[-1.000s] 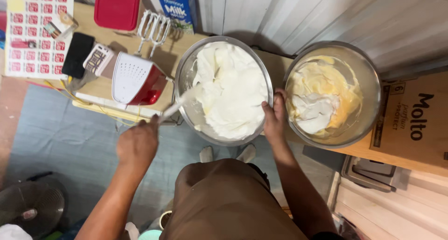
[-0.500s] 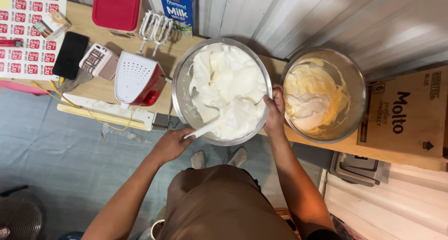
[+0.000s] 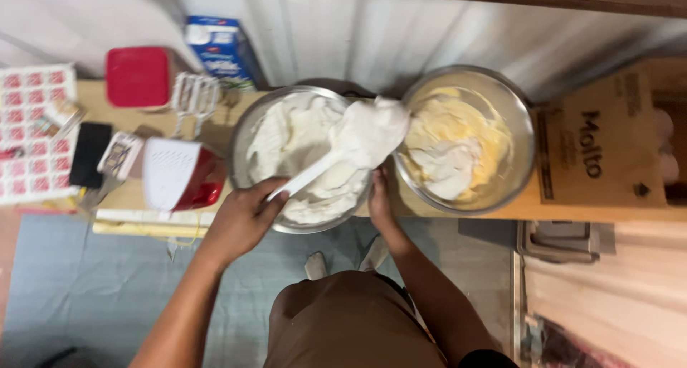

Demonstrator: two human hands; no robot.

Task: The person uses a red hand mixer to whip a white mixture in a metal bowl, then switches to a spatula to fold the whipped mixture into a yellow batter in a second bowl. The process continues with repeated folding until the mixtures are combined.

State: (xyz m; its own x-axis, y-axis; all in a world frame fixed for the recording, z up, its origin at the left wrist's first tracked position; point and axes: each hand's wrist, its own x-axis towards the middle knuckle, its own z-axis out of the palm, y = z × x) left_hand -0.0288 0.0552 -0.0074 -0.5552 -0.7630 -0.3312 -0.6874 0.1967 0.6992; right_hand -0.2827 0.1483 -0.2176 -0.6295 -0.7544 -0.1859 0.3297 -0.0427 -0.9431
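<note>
A white spatula [image 3: 336,157] loaded with a thick mound of white whipped cream [image 3: 368,132] hung over the near-side steel bowl of cream [image 3: 247,135], its load reaching toward the second steel bowl of yellow batter [image 3: 519,135]. The left hand [image 3: 240,221] had its fingers clamped on the handle. The right hand [image 3: 378,203] gripped the first bowl's rim between both bowls. A red-and-white hand mixer [image 3: 179,175] lay beside it on the wooden counter [image 3: 544,210].

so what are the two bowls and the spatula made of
Both bowls look like metal, likely stainless steel: thin, shiny grey rims. The spatula in the left hand has a smooth white handle, probably plastic or silicone; cream hides its blade.
</note>
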